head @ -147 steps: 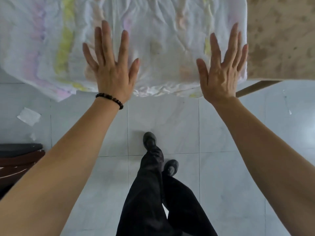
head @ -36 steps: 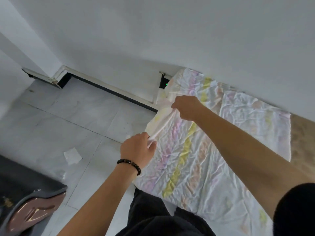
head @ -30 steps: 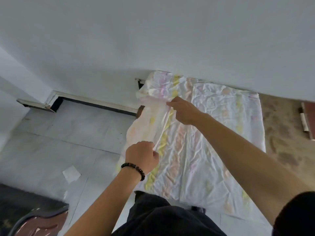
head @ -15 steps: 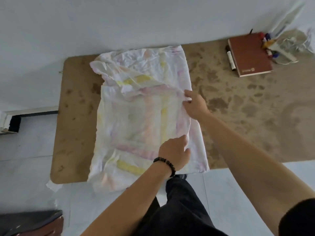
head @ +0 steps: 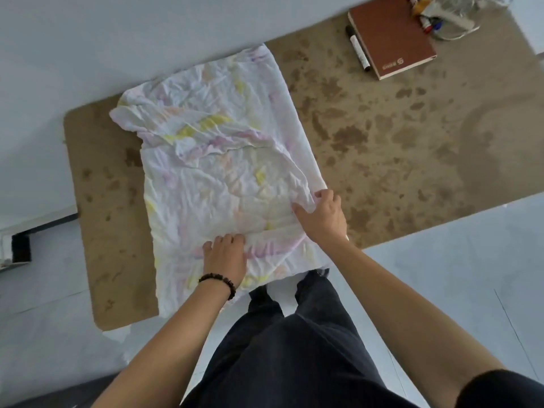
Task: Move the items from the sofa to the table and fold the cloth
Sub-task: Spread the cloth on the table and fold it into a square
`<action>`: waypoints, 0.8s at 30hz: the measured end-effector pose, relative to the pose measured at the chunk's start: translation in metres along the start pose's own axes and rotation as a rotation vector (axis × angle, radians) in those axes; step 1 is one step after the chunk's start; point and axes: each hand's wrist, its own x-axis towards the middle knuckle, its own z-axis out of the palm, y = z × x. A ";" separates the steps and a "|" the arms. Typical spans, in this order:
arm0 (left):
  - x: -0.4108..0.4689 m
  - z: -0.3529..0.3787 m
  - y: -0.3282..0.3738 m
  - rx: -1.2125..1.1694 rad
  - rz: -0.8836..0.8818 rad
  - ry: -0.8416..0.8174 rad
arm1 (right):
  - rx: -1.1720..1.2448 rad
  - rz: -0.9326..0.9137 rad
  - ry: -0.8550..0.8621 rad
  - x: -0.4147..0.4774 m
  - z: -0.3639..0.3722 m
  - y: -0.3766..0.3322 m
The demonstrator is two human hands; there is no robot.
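On the left part of the mottled brown worktop (head: pixel 412 148) a crumpled white cloth (head: pixel 223 178), streaked pale pink and yellow, lies partly folded over itself, its near edge hanging past the rim. The left hand (head: pixel 225 257), a dark bead bracelet (head: pixel 219 282) at the wrist, curls its fingers into the fabric near that edge. The right hand (head: pixel 322 217) pinches the cloth's right border. Far right lies a brown notebook (head: pixel 390 36), a black-and-white marker (head: pixel 357 53) just beside it.
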 end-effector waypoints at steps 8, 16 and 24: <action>-0.022 -0.012 0.019 -0.763 0.332 -0.235 | 0.001 0.270 -0.156 -0.041 0.005 0.018; 0.041 -0.022 0.039 -0.548 0.441 -0.018 | 0.671 0.399 -0.066 -0.050 -0.004 0.043; 0.168 -0.080 0.052 0.148 0.530 0.180 | 0.345 0.215 0.028 -0.052 0.005 0.039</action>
